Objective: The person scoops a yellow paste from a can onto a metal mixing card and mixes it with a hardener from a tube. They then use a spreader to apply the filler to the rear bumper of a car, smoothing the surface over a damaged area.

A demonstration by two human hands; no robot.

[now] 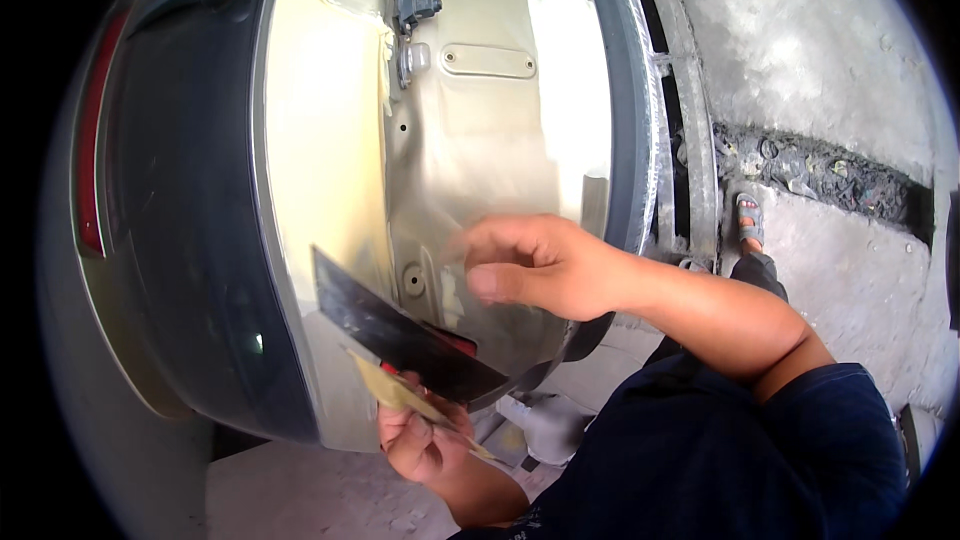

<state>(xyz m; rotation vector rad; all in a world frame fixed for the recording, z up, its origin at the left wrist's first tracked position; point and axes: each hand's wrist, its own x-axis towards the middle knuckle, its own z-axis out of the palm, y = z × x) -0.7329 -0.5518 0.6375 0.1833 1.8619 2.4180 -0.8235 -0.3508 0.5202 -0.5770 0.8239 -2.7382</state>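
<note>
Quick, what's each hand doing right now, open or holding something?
Left hand: closed, holding a dark flat blade and a thin yellow-smeared piece.
Right hand: partly open, fingers loosely curled, nothing visible in its grasp.

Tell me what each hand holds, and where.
Left hand: a yellow-smeared plate, by its lower edge; any grip on the dark blade is hidden. Right hand: nothing visible.

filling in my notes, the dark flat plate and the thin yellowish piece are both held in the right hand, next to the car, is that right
Not quite: the head view shows the dark flat plate and thin yellowish piece both held in the left hand, not the right hand, next to the car.
</note>
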